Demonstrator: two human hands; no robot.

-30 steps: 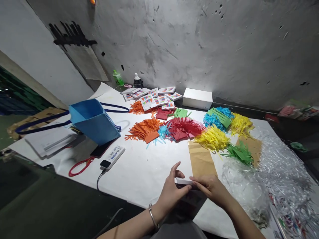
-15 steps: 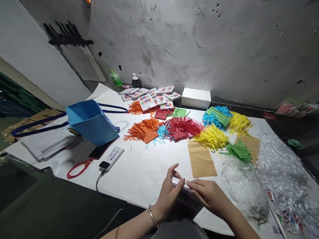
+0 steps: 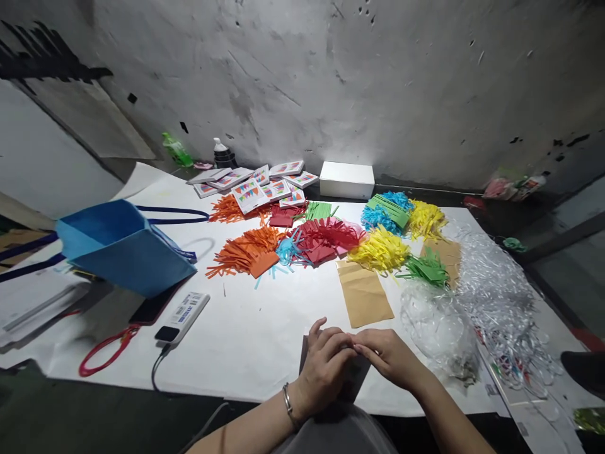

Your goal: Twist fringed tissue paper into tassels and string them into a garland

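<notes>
My left hand (image 3: 326, 362), with a silver bangle at its wrist, is closed on a dark, flat packet (image 3: 355, 379) at the near table edge. Fingertips of my right hand (image 3: 390, 356) pinch the packet's upper edge, meeting the left fingertips there. Most of the packet is hidden behind the hands. Just beyond them lies a brown paper envelope (image 3: 365, 293). Farther back are fringed paper bundles: orange (image 3: 250, 252), red (image 3: 324, 239), yellow (image 3: 380, 249), blue (image 3: 378, 217) and green (image 3: 428, 268).
Left: a blue bag (image 3: 125, 246), a white device (image 3: 183, 318) with a cable, a red loop (image 3: 106, 353). Back: printed packets (image 3: 250, 194), a white box (image 3: 346, 180), a pump bottle (image 3: 223, 153). Right: clear plastic (image 3: 439, 328) and silvery strips (image 3: 496, 290).
The view has swung to the right. My left fingers have closed over the packet's top edge, and both hands have come together. More of the packet now shows beside the left hand.
</notes>
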